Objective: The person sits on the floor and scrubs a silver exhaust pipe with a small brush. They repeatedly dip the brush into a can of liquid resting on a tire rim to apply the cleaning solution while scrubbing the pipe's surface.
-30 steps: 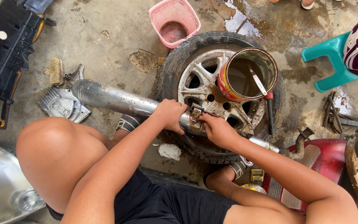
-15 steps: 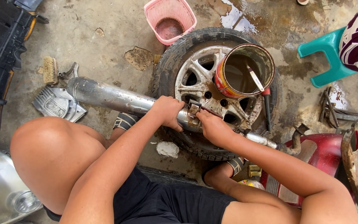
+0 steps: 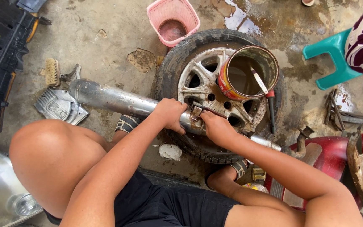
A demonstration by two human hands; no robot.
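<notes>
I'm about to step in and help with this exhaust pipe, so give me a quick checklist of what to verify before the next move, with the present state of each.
1. Left hand grips the exhaust pipe: ok, fingers wrapped over it.
2. Right hand is on the small bracket at the pipe: ok, though whether it holds a tool, cannot tell.
3. Pipe is supported: ok, it lies across the wheel on the ground.
4. Open can on the wheel stands upright: ok, but close to the hands.
5. Screwdriver within reach: ok, lying on the wheel beside the can.
6. Floor is dry: not ok, a wet patch shows beyond the wheel.
</notes>
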